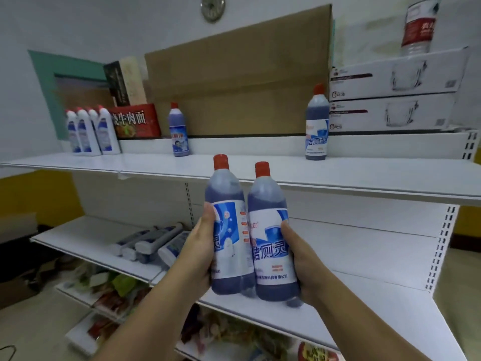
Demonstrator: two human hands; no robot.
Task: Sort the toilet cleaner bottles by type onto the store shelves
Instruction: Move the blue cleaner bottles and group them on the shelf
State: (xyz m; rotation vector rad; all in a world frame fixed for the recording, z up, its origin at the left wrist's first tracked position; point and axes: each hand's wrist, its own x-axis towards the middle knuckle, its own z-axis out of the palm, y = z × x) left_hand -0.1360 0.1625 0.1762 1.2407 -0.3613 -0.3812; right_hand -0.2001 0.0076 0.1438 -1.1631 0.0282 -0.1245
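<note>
Upper left: we log a group of white angled-neck bottles (88,131) standing on the top shelf (260,168). Lower left: more bottles (148,243) lie unsorted. Centre: left hand (200,243) and right hand (302,261) each grasp a red-capped blue bottle, the left one (226,217) touching the right one (270,230). Upper right: a matching bottle (317,126) stands. Sorting looks partway done.

Both held bottles (250,230) are dark blue with red caps (220,162) and blue-white labels. Far left bottles (91,131) are white, shelves (338,175) white, big box (239,79) plain brown.

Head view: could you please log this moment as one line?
left hand: holds bottle | right hand: holds second bottle | both upright, side by side | matching bottle on top shelf
</note>
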